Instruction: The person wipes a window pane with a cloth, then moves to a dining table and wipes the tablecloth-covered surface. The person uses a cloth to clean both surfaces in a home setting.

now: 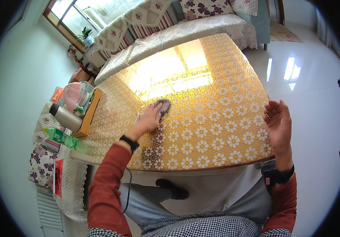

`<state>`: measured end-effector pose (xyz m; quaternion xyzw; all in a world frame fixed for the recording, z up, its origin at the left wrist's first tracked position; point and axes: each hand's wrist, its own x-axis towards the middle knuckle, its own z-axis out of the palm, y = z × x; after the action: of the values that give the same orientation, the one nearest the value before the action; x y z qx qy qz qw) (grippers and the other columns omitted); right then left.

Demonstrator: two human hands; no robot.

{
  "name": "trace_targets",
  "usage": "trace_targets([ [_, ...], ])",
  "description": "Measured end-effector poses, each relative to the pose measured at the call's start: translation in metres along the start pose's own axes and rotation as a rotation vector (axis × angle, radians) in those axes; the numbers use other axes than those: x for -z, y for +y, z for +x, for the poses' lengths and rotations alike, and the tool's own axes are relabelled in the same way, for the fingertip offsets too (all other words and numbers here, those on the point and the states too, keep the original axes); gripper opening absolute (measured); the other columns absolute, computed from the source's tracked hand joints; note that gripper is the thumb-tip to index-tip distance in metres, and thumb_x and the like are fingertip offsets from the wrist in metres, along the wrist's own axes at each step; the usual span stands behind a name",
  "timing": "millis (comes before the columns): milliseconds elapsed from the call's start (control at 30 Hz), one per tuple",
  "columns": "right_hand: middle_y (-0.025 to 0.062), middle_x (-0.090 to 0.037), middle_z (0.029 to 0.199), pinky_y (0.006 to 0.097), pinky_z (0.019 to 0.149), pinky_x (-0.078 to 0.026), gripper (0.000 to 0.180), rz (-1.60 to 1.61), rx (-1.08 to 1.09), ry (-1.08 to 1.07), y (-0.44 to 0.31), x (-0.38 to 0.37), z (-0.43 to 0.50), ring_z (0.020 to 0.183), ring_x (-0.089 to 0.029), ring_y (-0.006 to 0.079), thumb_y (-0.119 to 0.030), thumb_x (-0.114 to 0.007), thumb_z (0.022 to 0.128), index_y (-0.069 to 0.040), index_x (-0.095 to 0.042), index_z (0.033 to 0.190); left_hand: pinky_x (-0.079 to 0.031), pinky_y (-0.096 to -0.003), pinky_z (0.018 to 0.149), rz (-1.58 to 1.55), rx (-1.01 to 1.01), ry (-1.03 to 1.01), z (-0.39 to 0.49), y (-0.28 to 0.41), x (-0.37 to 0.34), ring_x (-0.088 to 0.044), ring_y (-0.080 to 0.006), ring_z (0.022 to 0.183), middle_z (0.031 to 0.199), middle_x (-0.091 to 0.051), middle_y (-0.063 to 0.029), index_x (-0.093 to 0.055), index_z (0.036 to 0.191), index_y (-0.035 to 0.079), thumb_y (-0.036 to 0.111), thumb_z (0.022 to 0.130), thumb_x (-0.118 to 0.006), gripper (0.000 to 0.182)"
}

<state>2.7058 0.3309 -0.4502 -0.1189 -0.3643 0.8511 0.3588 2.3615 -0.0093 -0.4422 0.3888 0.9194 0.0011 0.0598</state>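
Note:
My left hand point(149, 119) presses a crumpled grey-brown cloth point(164, 106) against the patterned table cover point(202, 131), near the middle of the table. The cover is glossy, with white flowers on a golden ground, and a window's reflection shines on it beyond the cloth. Part of the cloth is hidden under my fingers. Off the right edge of the table, my right hand point(278, 121) is raised with its palm turned up and fingers slightly curled. Nothing lies in it.
On the table's left side stand a wooden tray point(91, 114), a metal thermos point(66, 118), a pink-lidded container point(75, 96) and a green plastic bottle point(60, 138). A covered sofa point(184, 32) runs along the far side. A dark cable point(129, 189) hangs by my left arm.

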Motion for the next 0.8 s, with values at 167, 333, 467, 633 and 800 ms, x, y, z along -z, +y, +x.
trace_targets([
  [167,0.0041,-0.068,0.093,0.0252,0.077,-0.049,0.034,0.022,-0.025,0.011,0.009,-0.006,-0.007,0.086,-0.063,0.0126,-0.039,-0.056,0.098,-0.006,-0.065,0.103,-0.015,-0.0444,0.122,0.041,0.065,-0.020,0.014,0.019,-0.001,-0.018,-0.0381,0.148,0.158,-0.023,-0.0220,-0.030,0.152,0.005,0.023,0.100,-0.041,0.056],
  [333,0.0049,-0.068,0.092,0.0254,0.077,-0.050,0.033,0.058,0.020,0.036,0.009,-0.010,-0.024,0.085,-0.064,0.0132,-0.037,-0.056,0.098,-0.006,-0.065,0.102,-0.017,-0.0537,0.118,0.068,-0.374,0.044,-0.122,0.050,-0.012,-0.021,-0.0447,0.146,0.156,-0.027,-0.0233,-0.040,0.147,0.007,0.016,0.092,-0.055,0.057],
  [467,0.0053,-0.068,0.092,0.0253,0.077,-0.051,0.033,0.092,0.029,0.025,0.013,-0.015,-0.030,0.085,-0.064,0.0132,-0.037,-0.056,0.098,-0.005,-0.065,0.102,-0.010,-0.0677,0.113,-0.021,-0.416,-0.006,-0.170,0.045,-0.014,-0.019,-0.0391,0.148,0.158,-0.026,-0.0189,-0.039,0.149,0.011,0.020,0.095,-0.053,0.056],
  [633,0.0046,-0.068,0.092,0.0249,0.076,-0.050,0.032,0.068,0.025,0.039,0.029,-0.024,-0.031,0.084,-0.064,0.0127,-0.036,-0.057,0.098,-0.006,-0.066,0.102,-0.016,-0.0612,0.117,-0.125,-0.211,0.070,-0.074,-0.013,-0.016,-0.021,-0.0369,0.147,0.157,-0.029,-0.0162,-0.040,0.148,0.008,0.023,0.098,-0.046,0.052],
  [800,0.0036,-0.068,0.092,0.0248,0.075,-0.050,0.030,0.040,0.025,0.063,0.044,-0.031,-0.030,0.084,-0.064,0.0120,-0.036,-0.059,0.096,-0.008,-0.067,0.102,-0.013,-0.0445,0.123,-0.004,0.027,0.003,0.029,-0.056,-0.001,-0.016,-0.0343,0.149,0.160,-0.023,-0.0187,-0.025,0.155,0.015,0.027,0.103,-0.034,0.054],
])
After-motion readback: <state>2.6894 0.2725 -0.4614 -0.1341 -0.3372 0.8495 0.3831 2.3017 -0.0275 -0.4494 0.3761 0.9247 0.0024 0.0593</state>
